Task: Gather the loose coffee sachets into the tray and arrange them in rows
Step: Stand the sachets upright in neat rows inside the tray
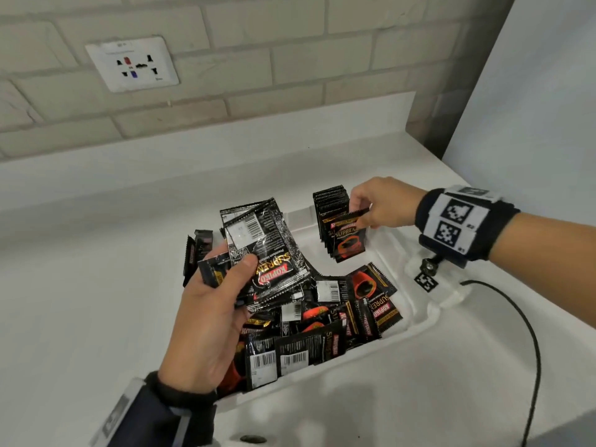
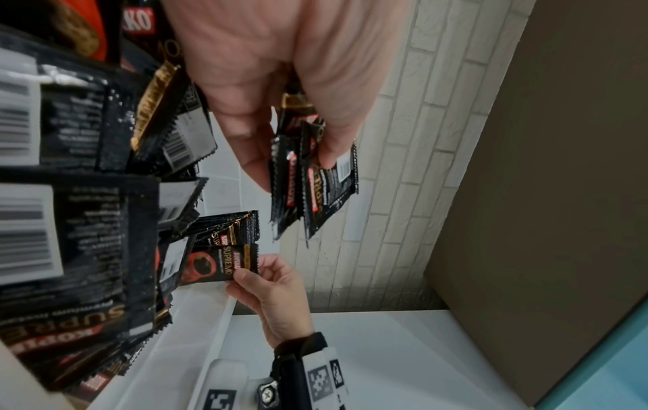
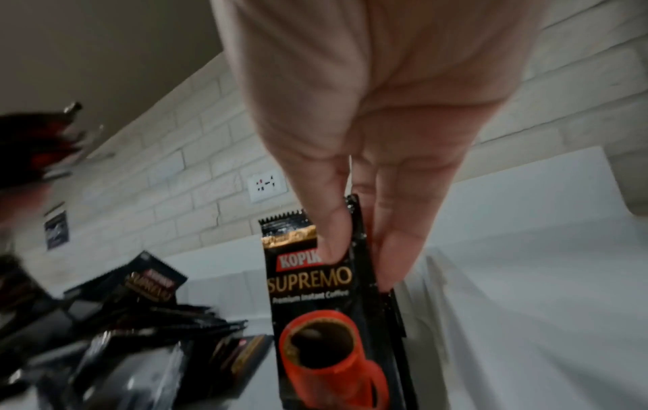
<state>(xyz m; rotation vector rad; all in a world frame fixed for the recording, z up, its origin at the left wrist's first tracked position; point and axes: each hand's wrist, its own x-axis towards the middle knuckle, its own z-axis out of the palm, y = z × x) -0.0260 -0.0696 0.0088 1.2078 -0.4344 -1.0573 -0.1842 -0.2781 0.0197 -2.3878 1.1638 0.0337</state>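
While pinched by its upper right corner in the right hand [image 1: 385, 203], single Kopiko Supremo sachet [image 1: 350, 240] held upright, face forward, touching the front of the standing row [image 1: 332, 208] at the far end of the white tray [image 1: 416, 314]. Left hand [image 1: 206, 317] clenched around a fanned bundle of sachets [image 1: 267, 250], thumb on top, raised above the tray's near-left part; loose heap of sachets [image 1: 325, 324] lying unsorted on the tray floor nearer than the row. Step in hand, by judgement: adding one sachet to the row. To do well: lower with printed cup facing the same way as the row, serrated top edge level with its neighbours, bottom edge seated on the tray floor, then press flat against the row before letting go, lest the upright stack topple toward the heap. Feeding singly from the left-hand bundle advisable. Black cable [image 1: 529, 343] lying right of the tray, apart from it.
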